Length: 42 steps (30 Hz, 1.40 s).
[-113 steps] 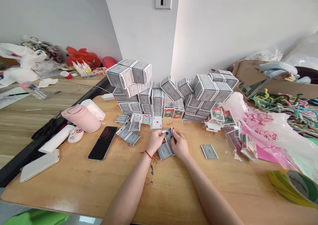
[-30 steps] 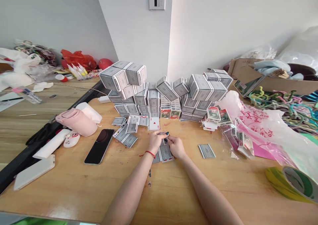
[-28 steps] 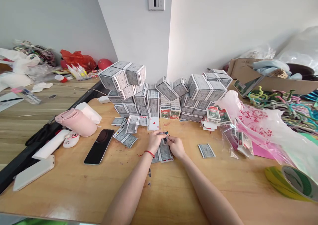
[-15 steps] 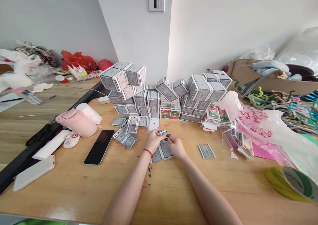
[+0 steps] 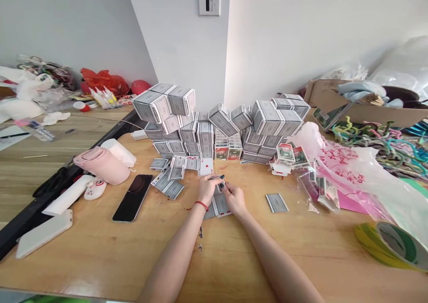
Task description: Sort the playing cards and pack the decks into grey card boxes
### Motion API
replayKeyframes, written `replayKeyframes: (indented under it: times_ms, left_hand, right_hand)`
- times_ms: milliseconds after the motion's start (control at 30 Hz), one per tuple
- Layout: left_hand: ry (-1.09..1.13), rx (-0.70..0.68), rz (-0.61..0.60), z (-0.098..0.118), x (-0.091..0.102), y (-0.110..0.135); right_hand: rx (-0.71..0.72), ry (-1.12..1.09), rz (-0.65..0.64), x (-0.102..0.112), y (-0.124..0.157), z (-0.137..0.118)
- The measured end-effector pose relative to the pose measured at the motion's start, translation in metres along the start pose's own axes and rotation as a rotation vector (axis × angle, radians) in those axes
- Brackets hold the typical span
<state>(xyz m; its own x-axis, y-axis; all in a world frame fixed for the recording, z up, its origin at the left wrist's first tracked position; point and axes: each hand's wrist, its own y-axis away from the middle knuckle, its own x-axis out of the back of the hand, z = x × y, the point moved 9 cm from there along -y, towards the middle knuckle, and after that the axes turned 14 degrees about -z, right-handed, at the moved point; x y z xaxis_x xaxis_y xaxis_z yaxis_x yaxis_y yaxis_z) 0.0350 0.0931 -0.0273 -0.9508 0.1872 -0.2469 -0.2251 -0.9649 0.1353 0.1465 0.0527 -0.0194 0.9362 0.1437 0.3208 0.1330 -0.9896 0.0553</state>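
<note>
My left hand (image 5: 208, 188) is closed on a playing card (image 5: 217, 176), seen almost edge-on above the thumb. My right hand (image 5: 234, 197) pinches at the same card's near side, its fingertips meeting the left thumb. Beneath both hands, patterned grey-backed cards (image 5: 221, 205) lie on the table, partly covered by the fingers. An ace of hearts (image 5: 206, 166) lies face up just beyond my left hand. Folded and loose cards (image 5: 170, 184) are to the left, and a single card (image 5: 277, 203) lies face down to the right. Blocks made of cards (image 5: 205, 138) are stacked behind.
A black phone (image 5: 133, 198), a pink roll (image 5: 102, 164) and a white power bank-like slab (image 5: 44, 234) are on the left. At right are card boxes (image 5: 286, 153), a plastic bag (image 5: 351, 160) and yellow tape (image 5: 374, 245). A cardboard box (image 5: 377, 113) stands behind.
The card between my hands has tilted from showing its patterned back to nearly edge-on. My fingers have shifted slightly around it. The view has moved a little.
</note>
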Motion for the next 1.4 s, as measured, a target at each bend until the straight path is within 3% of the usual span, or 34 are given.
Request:
replayKeyframes:
  times_ms: [233,333,467,567,633,767,967,1167,1267,1400]
  left_hand:
    - [-0.071,-0.046,-0.024,0.004,-0.001,0.003]
    - [-0.011,-0.023,-0.149,0.007,-0.006,0.004]
    - [0.163,0.08,-0.452,0.01,-0.023,0.014]
    - [0.164,0.115,-0.525,0.012,-0.026,0.019]
    - [0.165,0.109,-0.482,0.012,-0.022,0.018]
    - [0.21,0.062,-0.282,0.007,-0.006,0.009]
    - [0.087,-0.117,0.025,0.014,0.027,0.003]
    - [-0.014,-0.27,0.017,0.033,0.028,0.012]
    - [-0.332,-0.355,0.042,0.049,0.027,0.019]
    - [-0.914,-0.436,-0.008,0.055,0.008,0.019]
  right_hand:
    - [-0.004,-0.035,0.021,0.004,0.0,-0.001]
    - [-0.03,-0.152,-0.042,0.004,-0.003,0.004]
    - [-0.091,-0.484,-0.231,-0.004,-0.005,0.01]
    - [-0.133,-0.59,-0.31,-0.006,-0.003,0.012]
    - [-0.142,-0.619,-0.328,-0.005,-0.002,0.011]
    - [-0.145,-0.762,-0.327,-0.003,-0.001,0.008]
    - [-0.09,-0.907,-0.339,-0.003,0.0,0.0]
    - [-0.013,-0.892,-0.076,0.019,-0.007,0.016]
    - [-0.03,-0.977,0.045,0.034,-0.009,0.029]
    - [-0.082,-1.005,0.084,0.04,-0.01,0.041]
